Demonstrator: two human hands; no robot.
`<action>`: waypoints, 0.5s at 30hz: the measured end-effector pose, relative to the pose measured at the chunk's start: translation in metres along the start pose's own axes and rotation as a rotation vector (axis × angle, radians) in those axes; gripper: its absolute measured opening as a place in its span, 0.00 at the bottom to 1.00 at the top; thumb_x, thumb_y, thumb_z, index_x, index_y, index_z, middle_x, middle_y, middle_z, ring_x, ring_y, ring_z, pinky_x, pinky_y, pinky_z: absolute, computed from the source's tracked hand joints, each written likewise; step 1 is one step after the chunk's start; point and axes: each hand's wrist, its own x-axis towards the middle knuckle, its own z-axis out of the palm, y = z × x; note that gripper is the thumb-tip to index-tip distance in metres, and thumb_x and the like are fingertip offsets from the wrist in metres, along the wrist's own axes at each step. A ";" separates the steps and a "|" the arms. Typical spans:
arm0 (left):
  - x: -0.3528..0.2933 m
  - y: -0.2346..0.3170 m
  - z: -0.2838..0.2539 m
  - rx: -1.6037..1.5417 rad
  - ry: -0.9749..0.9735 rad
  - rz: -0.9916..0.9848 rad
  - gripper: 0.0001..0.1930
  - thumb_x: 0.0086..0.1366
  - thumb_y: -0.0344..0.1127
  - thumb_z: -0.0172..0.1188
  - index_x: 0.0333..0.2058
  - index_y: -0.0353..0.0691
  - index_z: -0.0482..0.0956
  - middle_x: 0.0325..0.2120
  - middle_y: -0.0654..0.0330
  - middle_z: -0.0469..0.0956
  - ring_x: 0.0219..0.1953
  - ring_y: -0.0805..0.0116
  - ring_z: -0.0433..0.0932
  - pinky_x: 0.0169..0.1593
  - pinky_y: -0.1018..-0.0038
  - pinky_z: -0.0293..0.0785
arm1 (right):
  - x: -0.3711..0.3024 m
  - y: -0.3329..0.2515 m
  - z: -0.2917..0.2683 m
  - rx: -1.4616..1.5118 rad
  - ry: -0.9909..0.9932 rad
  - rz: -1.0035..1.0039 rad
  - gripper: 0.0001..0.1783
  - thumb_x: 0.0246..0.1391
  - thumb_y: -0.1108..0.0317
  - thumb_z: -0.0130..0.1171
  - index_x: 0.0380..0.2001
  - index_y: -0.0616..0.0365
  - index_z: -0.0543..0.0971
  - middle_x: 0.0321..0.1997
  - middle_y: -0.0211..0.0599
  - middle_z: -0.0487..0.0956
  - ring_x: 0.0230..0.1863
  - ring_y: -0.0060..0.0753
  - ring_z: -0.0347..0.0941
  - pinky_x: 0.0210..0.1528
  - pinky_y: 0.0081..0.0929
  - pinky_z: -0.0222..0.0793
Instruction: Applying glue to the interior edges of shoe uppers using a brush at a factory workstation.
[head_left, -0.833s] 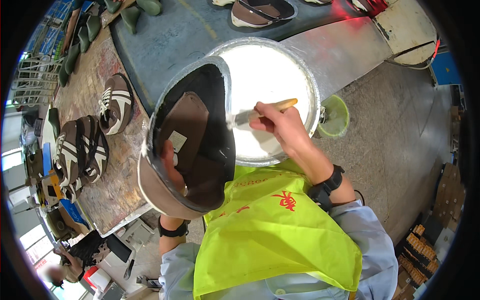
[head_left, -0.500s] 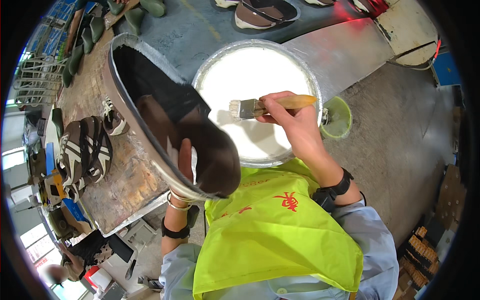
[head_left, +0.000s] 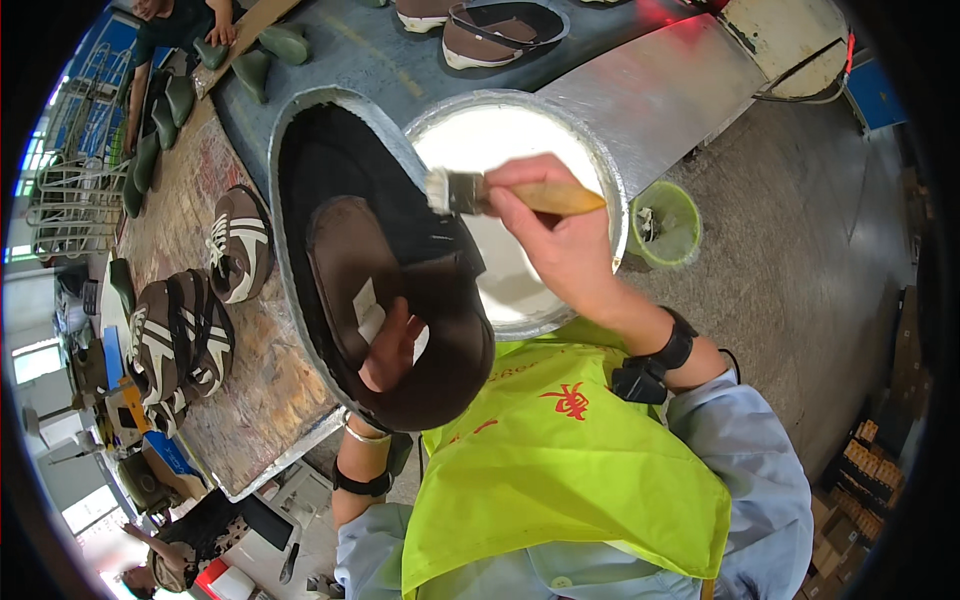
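My left hand grips a large brown shoe piece from below, its fingers showing through an opening near the lower end. The piece is tilted, with its black and brown inside facing me and a pale rim around it. A small white label lies inside. In my right hand is a flat paintbrush with a wooden handle. Its pale bristles are at the shoe piece's right rim; whether they touch it I cannot tell. Beneath the brush stands a round metal basin holding white liquid.
Brown sneakers with white stripes stand on the stained worktable at left. Similar brown shoes sit on the dark green surface beyond. Green shoe lasts lie near another person's hand. A green bin stands at right.
The shoe piece has turned to show more of its inside and moved right, nearer the basin. My right hand has brought the brush left and up to its rim.
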 end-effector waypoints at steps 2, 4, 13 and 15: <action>0.007 -0.001 -0.008 -0.048 0.051 0.039 0.15 0.63 0.23 0.52 0.47 0.49 0.74 0.41 0.66 0.77 0.42 0.70 0.77 0.44 0.68 0.77 | -0.016 0.012 -0.001 -0.080 0.014 0.036 0.03 0.51 0.76 0.59 0.31 0.62 0.78 0.34 0.31 0.76 0.31 0.17 0.72 0.33 0.13 0.67; 0.021 0.000 -0.014 -0.098 0.033 -0.009 0.14 0.63 0.23 0.53 0.46 0.49 0.74 0.41 0.66 0.78 0.42 0.69 0.77 0.43 0.67 0.77 | -0.033 0.017 -0.003 0.032 0.024 0.295 0.03 0.51 0.75 0.60 0.30 0.62 0.78 0.33 0.30 0.76 0.31 0.16 0.71 0.31 0.13 0.66; 0.029 0.023 0.014 0.011 0.079 -0.037 0.12 0.64 0.27 0.55 0.45 0.48 0.74 0.41 0.65 0.78 0.43 0.70 0.77 0.42 0.69 0.77 | -0.012 -0.005 -0.029 -0.483 -0.430 -0.308 0.16 0.40 0.79 0.59 0.37 0.57 0.78 0.44 0.31 0.77 0.33 0.29 0.71 0.29 0.22 0.69; 0.028 0.024 0.016 0.175 -0.011 0.087 0.13 0.64 0.29 0.56 0.47 0.48 0.73 0.41 0.67 0.77 0.43 0.72 0.77 0.43 0.70 0.77 | -0.004 -0.029 -0.026 -0.682 -0.811 -0.452 0.24 0.32 0.77 0.58 0.40 0.55 0.77 0.51 0.24 0.76 0.34 0.34 0.70 0.31 0.27 0.71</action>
